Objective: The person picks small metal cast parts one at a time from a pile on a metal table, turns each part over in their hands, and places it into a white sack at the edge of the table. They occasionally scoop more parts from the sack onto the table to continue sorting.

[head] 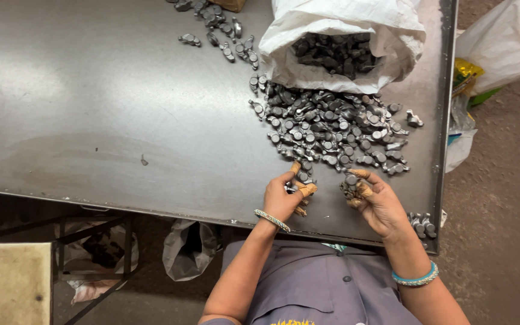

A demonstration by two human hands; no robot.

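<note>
Grey steel table (103, 108) carrying one large heap of small dark metal parts (332, 129), too many to count, spilling from one open white woven sack (344, 30) that holds more of them. A second, thinner scatter of parts (218, 27) lies at the far edge; one small cluster (422, 224) sits at the near right corner. Left hand (284, 195) pinches a few parts between taped fingertips (308, 189). Right hand (374, 198) cups several parts in curled fingers. Each wrist bears one bangle (416, 278). Two plastic bags (188, 250) lie on the floor beneath.
</note>
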